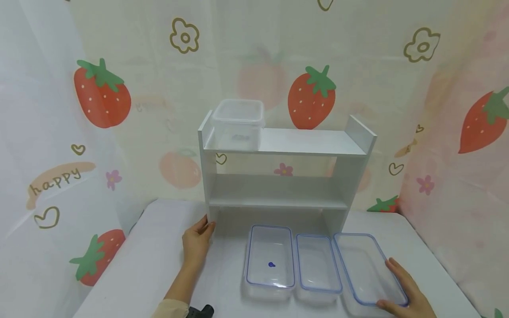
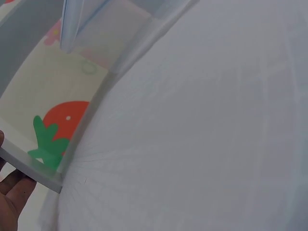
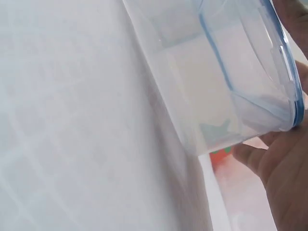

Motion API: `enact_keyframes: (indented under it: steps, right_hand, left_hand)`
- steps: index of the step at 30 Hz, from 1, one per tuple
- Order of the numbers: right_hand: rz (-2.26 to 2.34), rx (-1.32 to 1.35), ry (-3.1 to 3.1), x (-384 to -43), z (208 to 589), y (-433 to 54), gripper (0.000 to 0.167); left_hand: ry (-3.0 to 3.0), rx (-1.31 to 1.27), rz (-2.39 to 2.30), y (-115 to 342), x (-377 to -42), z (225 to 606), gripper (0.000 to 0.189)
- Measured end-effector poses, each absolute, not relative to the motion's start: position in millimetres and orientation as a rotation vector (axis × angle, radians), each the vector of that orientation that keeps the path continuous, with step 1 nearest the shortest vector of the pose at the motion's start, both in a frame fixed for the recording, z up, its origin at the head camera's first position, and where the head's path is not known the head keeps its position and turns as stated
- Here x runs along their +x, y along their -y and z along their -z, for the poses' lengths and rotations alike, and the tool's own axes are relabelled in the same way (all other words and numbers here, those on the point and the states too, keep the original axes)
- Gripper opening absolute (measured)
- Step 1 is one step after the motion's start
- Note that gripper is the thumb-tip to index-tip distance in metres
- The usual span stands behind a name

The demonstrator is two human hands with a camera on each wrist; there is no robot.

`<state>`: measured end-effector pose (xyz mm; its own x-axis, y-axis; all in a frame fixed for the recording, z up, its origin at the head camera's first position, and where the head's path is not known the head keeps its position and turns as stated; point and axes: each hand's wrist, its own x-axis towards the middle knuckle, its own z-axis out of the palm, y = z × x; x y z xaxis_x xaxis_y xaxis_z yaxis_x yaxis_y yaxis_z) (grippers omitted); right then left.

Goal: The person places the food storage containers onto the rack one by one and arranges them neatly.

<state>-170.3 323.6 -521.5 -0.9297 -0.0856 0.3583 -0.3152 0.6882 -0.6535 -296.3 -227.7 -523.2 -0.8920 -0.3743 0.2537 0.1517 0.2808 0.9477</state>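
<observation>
A white shelf unit [image 1: 278,192] stands on the table. My left hand [image 1: 197,240] pinches the front edge of its left side panel low down, with thumb and fingers on either side of the panel [image 2: 33,169] in the left wrist view. My right hand [image 1: 411,289] grips the near right corner of a clear food container [image 1: 367,269] with a blue-rimmed lid. That container [image 3: 192,91] shows its side wall in the right wrist view, the hand around its lid edge. Left of it sit two more clear containers with blue rims, a middle one [image 1: 318,263] and a left one [image 1: 272,258].
A frosted lidded container [image 1: 238,126] sits at the left of the shelf's top board. A black object [image 1: 203,311] shows by the left sleeve. White cloth covers the table [image 1: 159,247]. Strawberry-printed curtains [image 1: 151,110] hang behind and at both sides.
</observation>
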Motion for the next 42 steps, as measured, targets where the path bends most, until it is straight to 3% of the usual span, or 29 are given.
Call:
enact_keyframes:
  steps: [8, 26, 35, 42]
  right_hand:
    - [-1.248, 0.425, 2.64, -174, 531, -337, 0.102]
    - [-1.015, 0.62, 2.526, -180, 548, -343, 0.114]
    - [-1.188, 0.36, 2.722, -174, 541, -342, 0.115]
    - [-1.209, 0.335, 2.667, -168, 540, -338, 0.112]
  left_hand:
    - [2.123, 0.196, 1.642, 228, -297, 526, 0.043]
    - [2.12, 0.188, 1.623, 227, -299, 523, 0.042]
    - [2.111, 0.199, 1.639, 227, -300, 523, 0.043]
    - [2.127, 0.196, 1.629, 228, -299, 525, 0.043]
